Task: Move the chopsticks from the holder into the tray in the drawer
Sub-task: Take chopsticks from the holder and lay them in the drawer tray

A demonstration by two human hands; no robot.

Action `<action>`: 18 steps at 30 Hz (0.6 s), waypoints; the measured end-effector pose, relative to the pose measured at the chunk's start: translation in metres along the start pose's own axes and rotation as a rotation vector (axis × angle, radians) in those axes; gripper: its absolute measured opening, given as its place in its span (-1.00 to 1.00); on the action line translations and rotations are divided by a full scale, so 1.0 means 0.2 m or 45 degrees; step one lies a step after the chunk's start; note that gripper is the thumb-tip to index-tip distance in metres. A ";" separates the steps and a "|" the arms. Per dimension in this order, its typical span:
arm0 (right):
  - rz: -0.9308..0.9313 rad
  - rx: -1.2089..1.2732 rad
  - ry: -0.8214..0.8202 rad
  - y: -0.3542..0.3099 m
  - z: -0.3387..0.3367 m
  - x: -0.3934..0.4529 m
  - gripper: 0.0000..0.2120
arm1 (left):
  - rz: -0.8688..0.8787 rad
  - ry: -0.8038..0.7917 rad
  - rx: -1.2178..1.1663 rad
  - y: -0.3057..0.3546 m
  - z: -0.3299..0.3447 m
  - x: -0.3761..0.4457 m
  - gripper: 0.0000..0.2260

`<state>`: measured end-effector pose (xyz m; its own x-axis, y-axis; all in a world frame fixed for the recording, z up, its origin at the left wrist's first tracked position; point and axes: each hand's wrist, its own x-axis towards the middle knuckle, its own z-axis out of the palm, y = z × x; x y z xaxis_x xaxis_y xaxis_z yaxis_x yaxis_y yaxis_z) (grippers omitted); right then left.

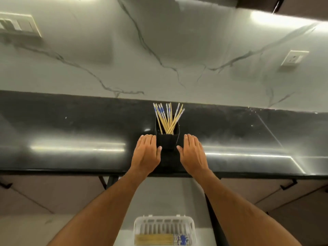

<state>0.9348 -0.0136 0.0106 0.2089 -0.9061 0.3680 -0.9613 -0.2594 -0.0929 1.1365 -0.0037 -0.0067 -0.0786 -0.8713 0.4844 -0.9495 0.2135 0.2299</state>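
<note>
Black glossy counter (71,139) under marble-veined wall. Black holder (167,139) stands mid-counter, chopsticks (166,118) fanned upright inside. Left hand (147,153) and right hand (192,151) flank holder, fingers extended, flat, gripping nothing; contact with holder sides unclear. Below, white slatted tray (164,226) in open drawer (159,197), more chopsticks lying in it.

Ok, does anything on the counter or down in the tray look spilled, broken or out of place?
Nothing stands out. The chopsticks fan loosely in the upright black holder on the dark counter, with the left hand and right hand flat on either side. More lie neatly in the white tray.
</note>
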 end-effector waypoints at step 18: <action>-0.051 0.439 -0.112 -0.16 0.20 0.86 -0.80 | -0.426 -0.030 -0.360 -0.10 0.25 0.69 -0.88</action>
<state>1.0096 -0.1745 0.0390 0.2745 -0.9142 0.2980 -0.8381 -0.3794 -0.3919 1.1288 -0.1502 0.0128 0.2096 -0.9221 0.3254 -0.8037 0.0271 0.5945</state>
